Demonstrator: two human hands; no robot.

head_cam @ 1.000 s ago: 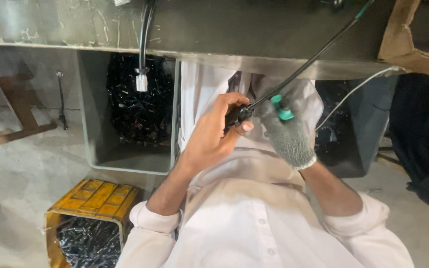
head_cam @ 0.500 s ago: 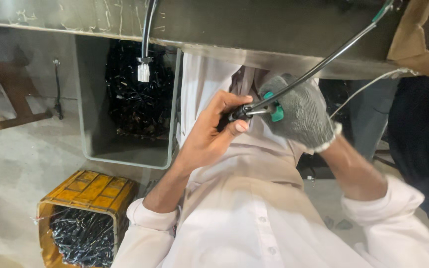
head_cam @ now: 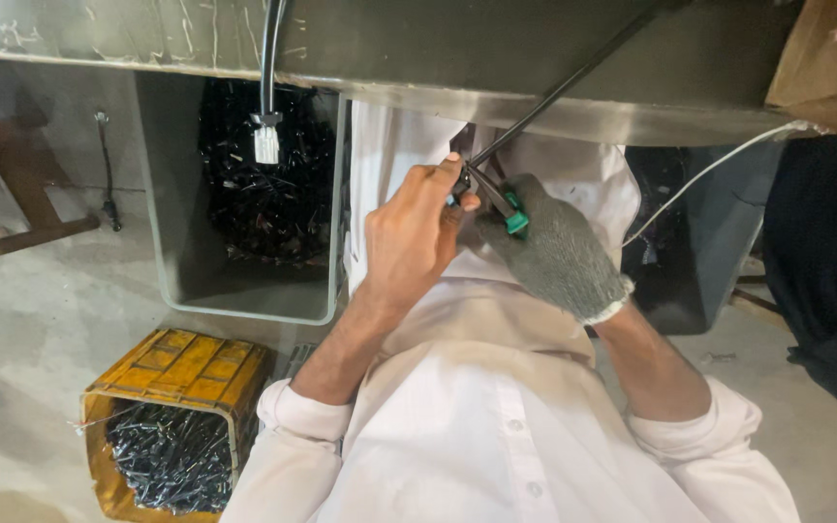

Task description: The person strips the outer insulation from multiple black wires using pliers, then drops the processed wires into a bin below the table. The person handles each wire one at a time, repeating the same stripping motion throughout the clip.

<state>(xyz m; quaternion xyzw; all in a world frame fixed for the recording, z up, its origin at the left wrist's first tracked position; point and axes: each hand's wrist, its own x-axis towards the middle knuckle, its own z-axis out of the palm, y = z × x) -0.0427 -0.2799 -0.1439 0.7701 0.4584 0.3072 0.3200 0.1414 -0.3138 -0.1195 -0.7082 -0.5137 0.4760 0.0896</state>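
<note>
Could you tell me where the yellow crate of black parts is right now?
In the head view, the yellow crate sits on the floor at lower left, below the grey bin, beside the left hand's sleeve.

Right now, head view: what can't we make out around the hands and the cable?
- Tool jaws: the left hand covers where the green-handled tool meets the black cable.
- Right hand: its grey glove hides the grip on the handles.
- The cable's far end is cut off by the top edge.
- Grey bin and yellow crate: dark pieces too small to identify.
</note>
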